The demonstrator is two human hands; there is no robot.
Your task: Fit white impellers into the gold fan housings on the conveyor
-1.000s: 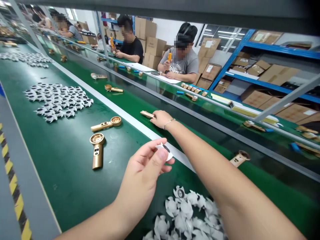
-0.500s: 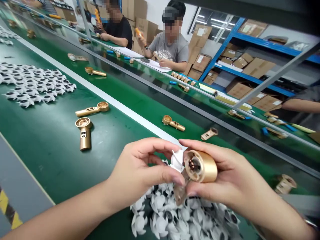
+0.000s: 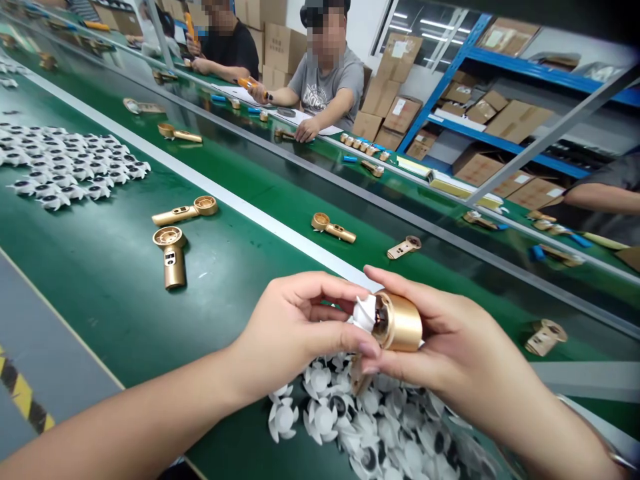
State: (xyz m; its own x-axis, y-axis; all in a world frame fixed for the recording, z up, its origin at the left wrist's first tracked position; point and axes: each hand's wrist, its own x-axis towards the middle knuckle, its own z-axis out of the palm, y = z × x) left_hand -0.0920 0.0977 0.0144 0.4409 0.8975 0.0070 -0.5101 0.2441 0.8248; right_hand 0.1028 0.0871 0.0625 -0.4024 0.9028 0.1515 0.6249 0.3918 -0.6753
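Between the thumb and fingers of my left hand (image 3: pixel 300 327) is a white fan blade (image 3: pixel 363 313), held at the open end of a gold fan housing (image 3: pixel 404 325). My right hand (image 3: pixel 450 347) wraps round that housing from the right, its round opening turned left. Part of a dark motor with copper shows inside the opening. The blade sits at the rim, partly over the opening; how deep it goes I cannot tell. Below both hands lies a heap of white fan blades (image 3: pixel 325 417).
Two gold handheld fan bodies (image 3: pixel 174 263) lie left of my hands, with many white blades (image 3: pixel 70 167) farther left. More gold fan bodies (image 3: pixel 334 228) rest on the green belt beyond a white strip (image 3: pixel 240 207). Across the line, co-workers (image 3: pixel 327 80) sit at a bench.
The white blade has moved right, up against the housing's opening, which my right hand has brought slightly left. Fan bodies beyond have shifted left in view. A co-worker's hands have lowered to the bench.
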